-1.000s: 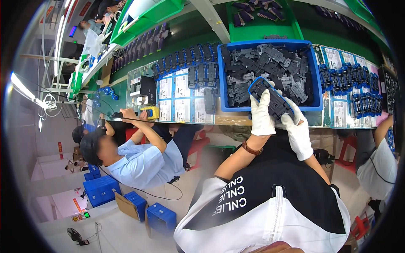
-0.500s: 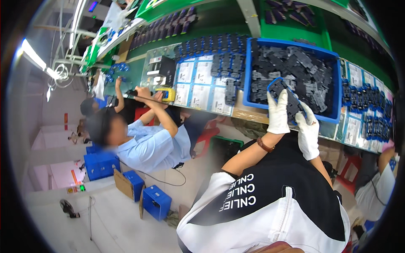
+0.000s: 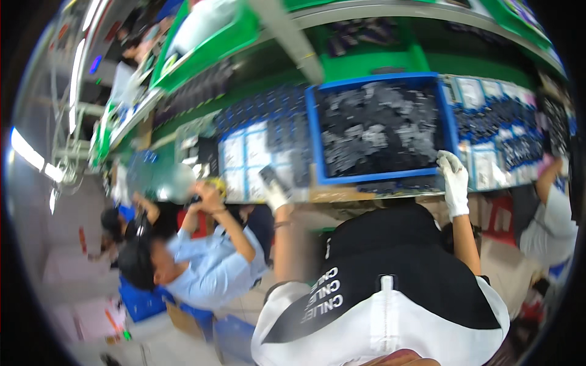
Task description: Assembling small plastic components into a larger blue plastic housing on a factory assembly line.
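My left hand (image 3: 276, 196), in a white glove, reaches left over the printed sheets and holds a small dark grey plastic part (image 3: 268, 175). Motion smears that forearm. Beside the near right corner of a blue bin (image 3: 378, 179), my gloved right hand (image 3: 453, 183) has its fingers curled in; whatever they grip is hidden. Loose black and grey plastic parts (image 3: 381, 131) fill the bin. Left of it, rows of dark parts with blue edges (image 3: 262, 110) lie on white printed sheets (image 3: 237, 152).
A person in a light blue shirt (image 3: 220, 259) works with a dark tool at the left. Another person's sleeve (image 3: 555, 213) shows at the far right. More dark parts (image 3: 500, 122) sit right of the bin. A shelf post (image 3: 290, 43) and green trays (image 3: 372, 61) stand behind.
My left hand has moved away from the bin to the left, carrying the dark part. The right hand has parted from it and dropped to the bin's right corner. The whole view has shifted.
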A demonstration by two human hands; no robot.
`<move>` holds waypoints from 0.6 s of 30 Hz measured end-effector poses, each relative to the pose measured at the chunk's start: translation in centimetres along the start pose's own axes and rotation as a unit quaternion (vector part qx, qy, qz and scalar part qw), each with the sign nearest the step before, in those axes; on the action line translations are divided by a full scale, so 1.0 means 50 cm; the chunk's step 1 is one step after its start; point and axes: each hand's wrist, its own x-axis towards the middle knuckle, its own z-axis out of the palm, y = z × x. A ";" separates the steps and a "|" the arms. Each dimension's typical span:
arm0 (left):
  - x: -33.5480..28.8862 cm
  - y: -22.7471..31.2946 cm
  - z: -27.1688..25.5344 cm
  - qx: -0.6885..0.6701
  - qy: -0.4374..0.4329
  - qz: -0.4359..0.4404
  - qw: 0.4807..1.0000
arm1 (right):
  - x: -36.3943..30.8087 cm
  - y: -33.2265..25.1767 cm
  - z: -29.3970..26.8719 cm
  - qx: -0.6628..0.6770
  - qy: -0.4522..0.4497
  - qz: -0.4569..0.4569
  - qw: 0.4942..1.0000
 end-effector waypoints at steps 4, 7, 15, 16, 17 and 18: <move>0.045 -0.058 -0.007 -0.004 -0.004 -0.153 0.988 | 0.057 0.126 -0.169 0.033 0.132 0.059 0.989; 0.082 -0.091 0.016 -0.019 -0.040 -0.133 0.990 | 0.129 0.292 -0.290 0.075 0.208 0.104 0.970; 0.094 -0.088 0.063 0.405 0.034 0.025 0.913 | 0.388 0.518 -0.467 -0.143 0.182 0.174 0.957; 0.076 -0.065 0.067 0.420 0.077 -0.013 0.904 | 0.424 0.544 -0.447 -0.211 0.198 0.177 0.941; 0.060 -0.055 0.071 0.418 0.090 -0.020 0.904 | 0.450 0.547 -0.432 -0.277 0.216 0.176 0.920; 0.044 -0.049 0.070 0.397 0.121 -0.002 0.910 | 0.465 0.540 -0.421 -0.280 0.203 0.171 0.923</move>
